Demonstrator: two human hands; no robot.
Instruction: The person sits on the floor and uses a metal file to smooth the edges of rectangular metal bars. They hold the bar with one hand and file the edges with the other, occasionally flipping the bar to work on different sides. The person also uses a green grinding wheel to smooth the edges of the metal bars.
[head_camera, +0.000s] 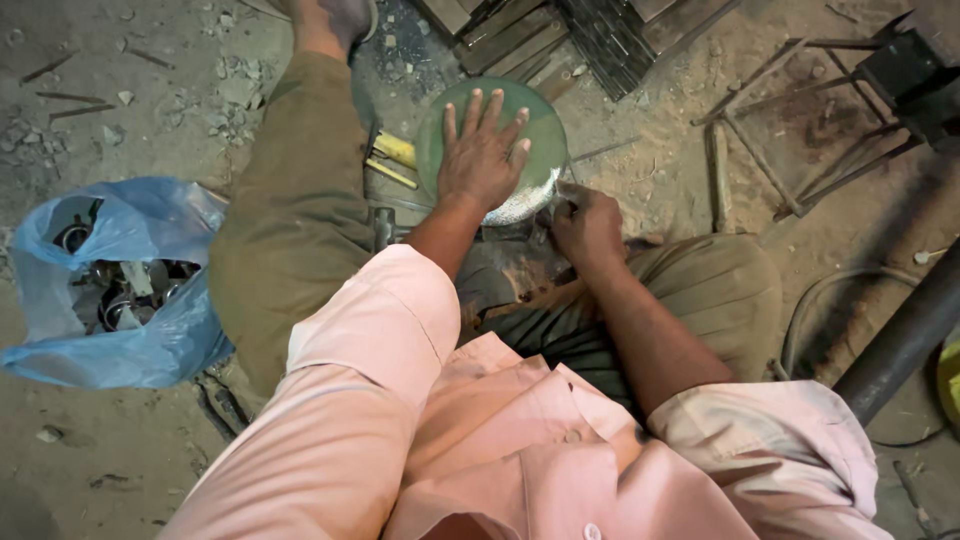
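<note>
- Evidently the left hand (483, 150) lies flat, fingers spread wide, on a round green metal disc (535, 125) that sits between the person's knees, over a pale, shiny rim at its near edge.
- Beside the disc's near right edge, the right hand (590, 228) is curled, fingers bunched; whether it pinches something I cannot tell.
- To do this well, I judge, keep the palm's pressure even so the disc does not rock or spin.
- What lies under the disc is hidden by the hands.
- Left of the disc, a yellow-handled tool (392, 155) is half covered by the olive trouser leg (290, 220).
- Farther left, a blue plastic bag (150, 330) holds dim metal parts, hard to make out.
</note>
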